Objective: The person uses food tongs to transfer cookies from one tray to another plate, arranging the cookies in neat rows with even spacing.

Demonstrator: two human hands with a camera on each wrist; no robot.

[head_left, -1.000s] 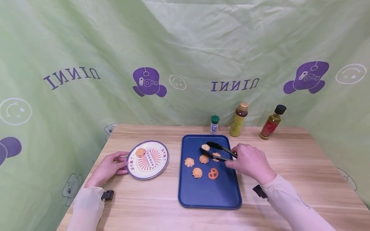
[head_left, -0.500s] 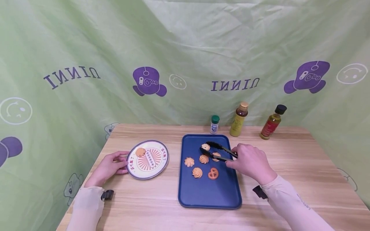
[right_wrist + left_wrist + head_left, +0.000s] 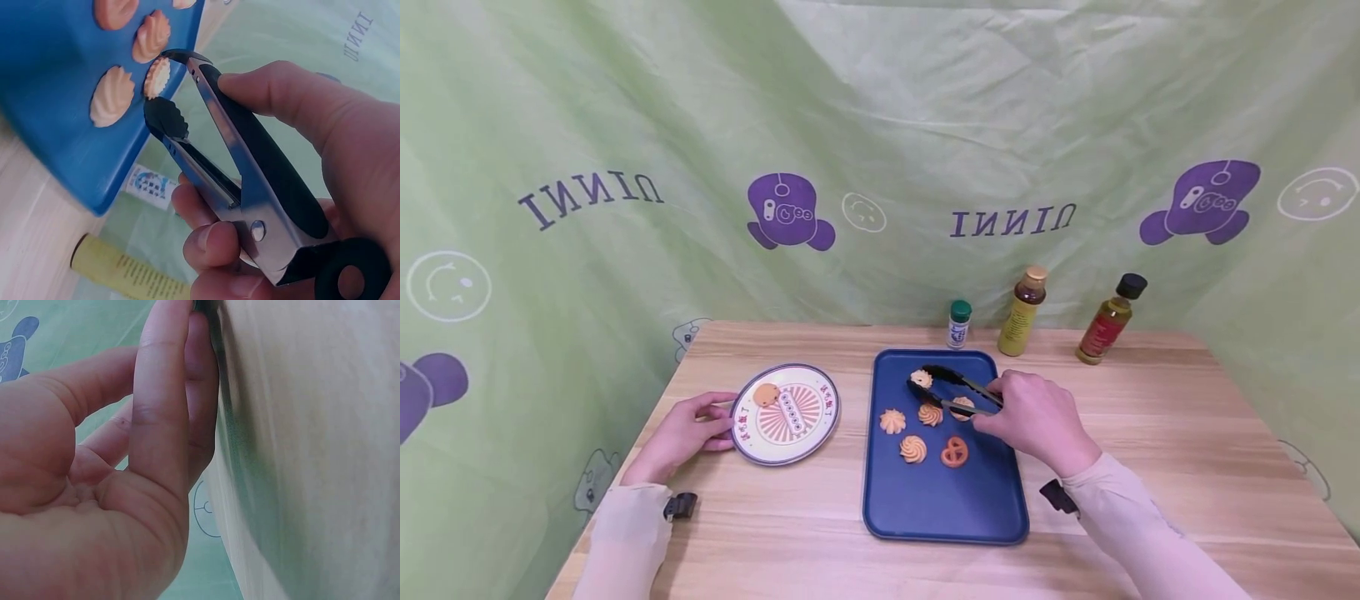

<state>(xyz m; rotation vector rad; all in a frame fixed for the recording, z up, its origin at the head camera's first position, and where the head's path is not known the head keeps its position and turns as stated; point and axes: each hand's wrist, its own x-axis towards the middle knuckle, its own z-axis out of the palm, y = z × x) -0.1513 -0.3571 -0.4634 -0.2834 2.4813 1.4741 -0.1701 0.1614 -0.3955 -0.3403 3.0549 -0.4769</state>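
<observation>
Narrow passage on surface [image 3: 850,442] between plate [image 3: 817,435] and tray [image 3: 942,508], below frame centre; shaker [image 3: 958,329], yellow bottle [image 3: 1018,323] and red-labelled bottle [image 3: 1102,333] obstruct right of centre.

L hand [image 3: 119,494] close-up, fingers [image 3: 159,412] pointing up, wood tbl [image 3: 331,437] at R, green cloth [image 3: 200,569] w/ dark print [image 3: 11,356] behind

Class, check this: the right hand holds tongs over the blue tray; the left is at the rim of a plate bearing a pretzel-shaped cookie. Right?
Not quite: the head view shows a round cookie on the plate; the pretzel-shaped cookie lies on the blue tray. The rest is right.
</observation>
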